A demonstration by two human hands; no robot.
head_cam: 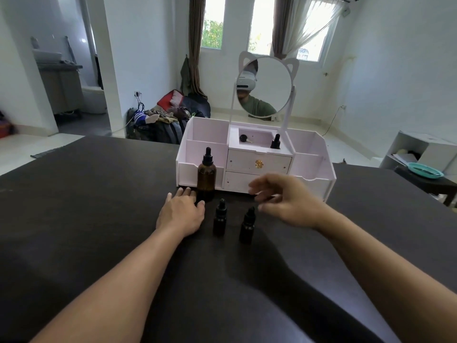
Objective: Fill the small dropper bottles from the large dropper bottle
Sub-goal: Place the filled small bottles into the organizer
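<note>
A large amber dropper bottle with a black dropper cap stands upright on the dark table, just in front of the white organiser. Two small black dropper bottles stand nearer me, one on the left and one on the right. My left hand lies flat on the table, fingers straight, its fingertips at the large bottle's base. My right hand hovers above the table to the right of the small bottles, blurred, fingers loosely spread, holding nothing. A third small black bottle stands in the organiser's top tray.
The white organiser with drawers and a cat-ear mirror stands at the table's far side. A black dropper bulb lies in its top tray. The dark table stretches wide to left and right. Bags lie on the floor behind.
</note>
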